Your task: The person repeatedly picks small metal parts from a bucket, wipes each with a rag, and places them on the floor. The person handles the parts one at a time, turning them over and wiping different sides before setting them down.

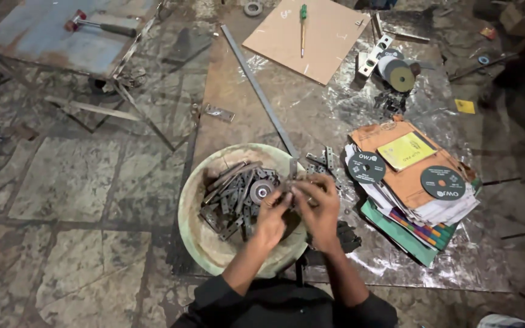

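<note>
A pale green round bowl sits on the near edge of a metal worktable and holds several dark metal hinges and flat brackets. Over the bowl's right rim, my left hand and my right hand meet, fingers pinched together on a small metal hinge piece. Both forearms come up from the bottom edge in dark sleeves. A few loose hinges lie on the table just beyond my right hand.
A stack of papers and notebooks with two cutting discs on top lies right of the bowl. A long steel bar, a cardboard sheet with a screwdriver, and more discs lie farther back. A hammer rests on a blue stand at left.
</note>
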